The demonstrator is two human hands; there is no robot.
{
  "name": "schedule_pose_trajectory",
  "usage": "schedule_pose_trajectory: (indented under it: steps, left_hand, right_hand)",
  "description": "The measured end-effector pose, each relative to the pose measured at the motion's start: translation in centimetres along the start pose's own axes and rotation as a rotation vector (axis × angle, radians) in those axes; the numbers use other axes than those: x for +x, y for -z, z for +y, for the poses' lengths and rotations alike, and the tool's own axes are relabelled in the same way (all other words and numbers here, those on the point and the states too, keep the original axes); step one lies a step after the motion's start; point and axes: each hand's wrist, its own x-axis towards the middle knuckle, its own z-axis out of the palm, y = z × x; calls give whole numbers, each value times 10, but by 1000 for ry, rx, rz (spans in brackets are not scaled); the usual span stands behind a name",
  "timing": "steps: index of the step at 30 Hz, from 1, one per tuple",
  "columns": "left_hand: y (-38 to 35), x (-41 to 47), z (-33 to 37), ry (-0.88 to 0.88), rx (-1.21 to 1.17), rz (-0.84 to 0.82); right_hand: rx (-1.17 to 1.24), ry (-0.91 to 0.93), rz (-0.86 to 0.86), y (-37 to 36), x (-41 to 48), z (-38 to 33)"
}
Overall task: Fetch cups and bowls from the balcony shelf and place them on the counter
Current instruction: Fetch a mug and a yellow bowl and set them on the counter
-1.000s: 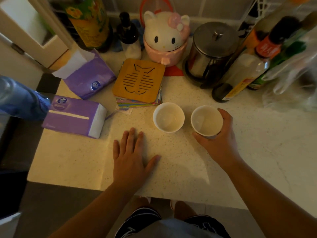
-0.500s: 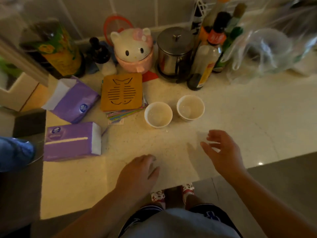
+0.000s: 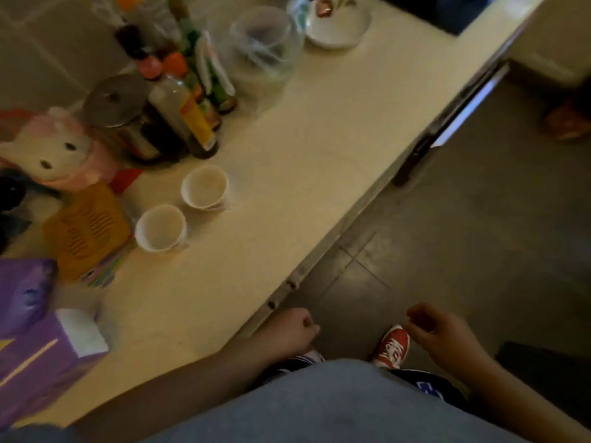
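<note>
Currently: two white cups [image 3: 182, 209] upright on surface [image 3: 307, 129], likely ceramic, fragile, light; take by wall. Left hand [image 3: 292, 329], right hand [image 3: 443, 334] loosely curled, empty.

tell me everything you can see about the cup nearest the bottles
The cup is small and white, ceramic by its look, with a round open mouth and a pale, empty-looking inside. It stands upright on the counter, beside a second like cup and apart from it, in front of the bottles. Neither hand touches it. Motion blur hides any finer detail.
</note>
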Motion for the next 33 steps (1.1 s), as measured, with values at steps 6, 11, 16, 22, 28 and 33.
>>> schedule_pose_trajectory:
  steps: [6, 11, 16, 22, 28, 33]
  left_hand:
    - [-40, 51, 86, -22, 127, -84]
    - [-79, 87, 168, -92, 187, -115]
    - [-97, 109, 222, -73, 172, -119]
    - [-79, 135, 251, 4, 181, -64]
    - [-47, 190, 292, 65, 200, -85]
    - [-10, 263, 363, 64, 241, -113]
  right_hand:
    - [210, -310, 191, 35, -44, 120]
    - [360, -514, 225, 69, -67, 215]
    - [482, -614, 186, 110, -60, 279]
    - [573, -538, 225, 180, -3, 303]
    - [644, -443, 284, 274, 77, 301]
    - [662, -496, 306, 346, 130, 312]
